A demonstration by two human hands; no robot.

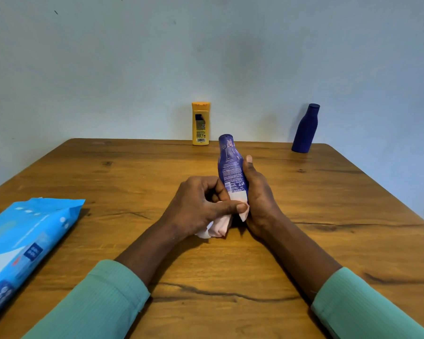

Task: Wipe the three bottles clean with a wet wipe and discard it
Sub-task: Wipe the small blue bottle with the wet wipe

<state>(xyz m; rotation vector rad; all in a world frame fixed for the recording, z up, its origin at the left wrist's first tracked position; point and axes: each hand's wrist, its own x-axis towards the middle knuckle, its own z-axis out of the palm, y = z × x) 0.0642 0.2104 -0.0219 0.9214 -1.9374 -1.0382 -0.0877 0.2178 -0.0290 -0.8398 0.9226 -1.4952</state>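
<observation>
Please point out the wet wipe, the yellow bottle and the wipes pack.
wet wipe (218,227): head view, hanging crumpled part.
yellow bottle (200,128): head view, label.
wipes pack (22,241): head view, top face.

Right hand (257,196): gripped the purple-blue bottle (230,167), cap pointing to 12 o'clock.
Left hand (198,206): pinched the wet wipe (218,227) against that bottle's base.
Yellow bottle (200,124): stood at 11 o'clock from the hands, at the table's (328,192) far edge.
Dark blue bottle (306,128): at 2 o'clock, far edge.
Wipes pack (22,245): lay at 8 o'clock.
</observation>
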